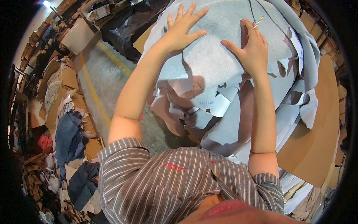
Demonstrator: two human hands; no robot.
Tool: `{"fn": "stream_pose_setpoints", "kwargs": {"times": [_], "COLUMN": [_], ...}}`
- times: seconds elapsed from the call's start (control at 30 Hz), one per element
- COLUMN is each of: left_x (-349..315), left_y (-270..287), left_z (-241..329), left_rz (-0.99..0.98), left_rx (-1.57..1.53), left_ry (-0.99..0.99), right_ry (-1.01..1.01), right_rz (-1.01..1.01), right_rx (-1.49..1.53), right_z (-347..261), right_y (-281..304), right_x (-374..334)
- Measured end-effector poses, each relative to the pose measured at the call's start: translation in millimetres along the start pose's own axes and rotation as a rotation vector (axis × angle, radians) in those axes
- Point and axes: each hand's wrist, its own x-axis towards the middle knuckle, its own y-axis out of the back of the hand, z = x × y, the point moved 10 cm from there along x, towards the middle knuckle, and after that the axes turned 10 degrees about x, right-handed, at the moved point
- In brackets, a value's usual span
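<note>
Cluttered warehouse floor: grey concrete with a yellow painted line [93, 89], heaps of mixed leather scraps [67, 142] along the left, cardboard boxes beyond. Ahead, on a brown cardboard-covered table [317, 142], a thick stack of hides, pale blue and dusty pink, edges ragged and drooping over the near side. On top, a light blue suede hide [223, 44], nap side up, spread wide. Left hand [182, 30] flat on it, fingers splayed, gripping nothing. Right hand [253, 46] also flat and open, palm pressing down, with a thin yellow stick [257, 23], perhaps a pencil, slipped between the fingers. Probably soft, limp and fairly heavy as a whole skin; grippy nap, unlikely to slide; best taken by the loose hanging edge near the body, not the middle.
</note>
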Motion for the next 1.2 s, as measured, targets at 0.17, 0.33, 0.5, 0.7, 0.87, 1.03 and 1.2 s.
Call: {"fn": "stream_pose_setpoints", "kwargs": {"times": [0.17,0.33,0.5,0.7,0.87,1.03,1.2], "left_x": [-31,-26,-1,-24,-45,-18,-17], "left_y": [3,13,3,9,37,35,27], "left_z": [32,44,31,56,34,3,32], "left_rz": [-0.049,-0.060,-0.005,0.049,-0.077,0.071,0.183], "left_rx": [0.347,0.006,-0.128,0.343,-0.259,-0.636,-0.038], "left_ry": [-0.162,-0.167,0.083,-0.087,-0.104,0.150,-0.071], "right_ry": [-0.031,-0.018,0.006,-0.006,-0.056,-0.067,-0.045], "right_rz": [-0.017,-0.010,0.008,-0.013,-0.044,-0.044,-0.033], "right_rx": [0.061,0.016,0.012,0.042,0.032,0.017,0.007], "right_z": [4,3,0,1,5,4,2], "right_y": [-2,-2,0,1,-3,-4,-3], "right_x": [-1,-1,1,0,0,1,1]}}
